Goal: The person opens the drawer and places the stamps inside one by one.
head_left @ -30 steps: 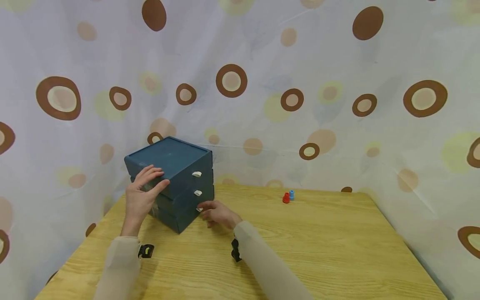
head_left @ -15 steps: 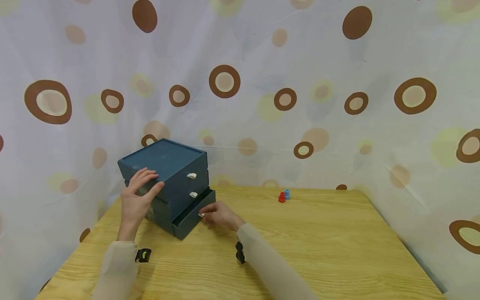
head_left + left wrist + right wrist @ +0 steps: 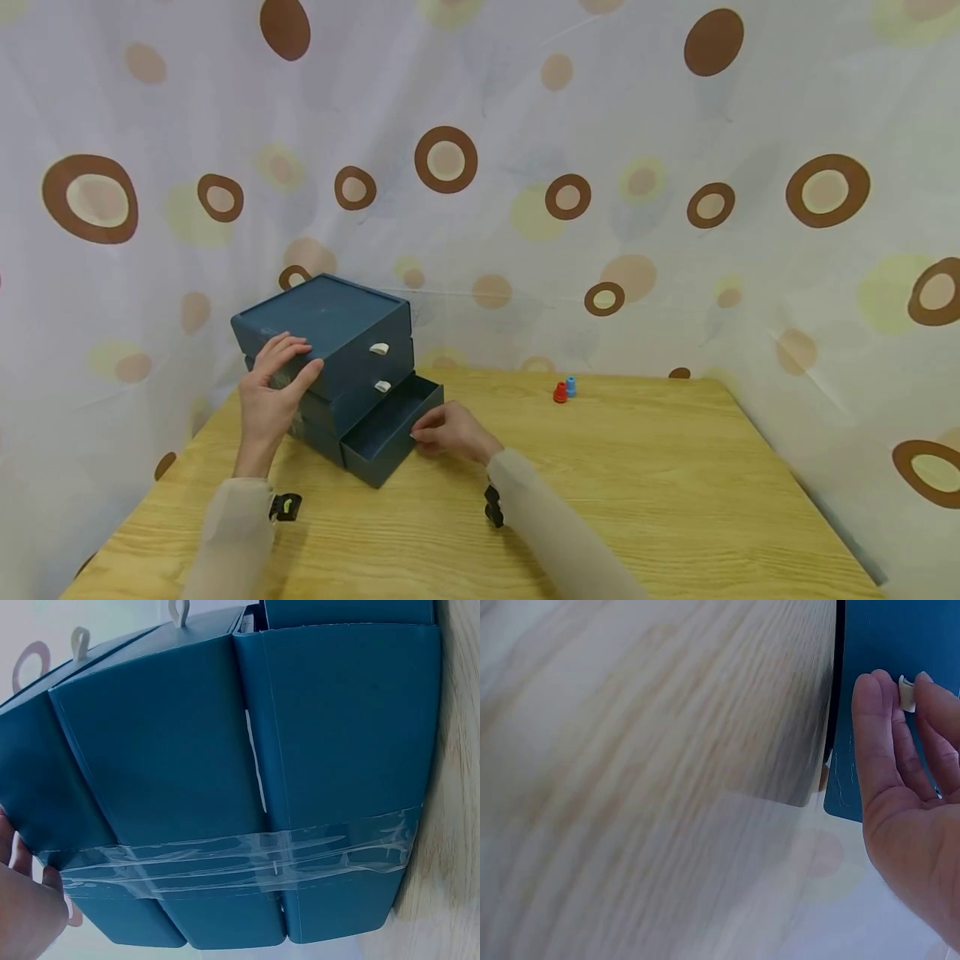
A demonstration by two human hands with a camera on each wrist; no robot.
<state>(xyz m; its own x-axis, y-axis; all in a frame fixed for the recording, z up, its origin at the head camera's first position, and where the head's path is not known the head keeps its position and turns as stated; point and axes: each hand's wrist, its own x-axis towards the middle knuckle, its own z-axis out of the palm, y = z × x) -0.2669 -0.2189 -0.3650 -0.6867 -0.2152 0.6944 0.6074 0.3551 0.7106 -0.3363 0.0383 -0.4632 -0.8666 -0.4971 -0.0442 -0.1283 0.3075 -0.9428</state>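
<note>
A dark blue cabinet (image 3: 322, 312) with three stacked drawers stands at the left of the table, two upper drawers closed. The bottom drawer (image 3: 393, 421) is pulled out, and the part of its inside that shows is bare. My right hand (image 3: 453, 432) pinches its white pull tab (image 3: 907, 694) between thumb and fingers. My left hand (image 3: 272, 396) rests against the cabinet's left side and top edge, fingers extended and thumb spread. In the left wrist view only part of that hand (image 3: 26, 904) shows, touching the cabinet's side beside clear tape (image 3: 225, 859).
A small red peg-like piece (image 3: 560, 392) and a blue one (image 3: 572, 386) stand close together near the table's back edge. Behind the wooden table (image 3: 637, 483) hangs a patterned white curtain (image 3: 510, 83). Two more white tabs, one upper tab (image 3: 380, 348), sit on the cabinet front.
The bottom drawer has slid out from closed to well open, drawn toward the lower right by my right hand. My left hand keeps its place on the cabinet. The view has shifted slightly.
</note>
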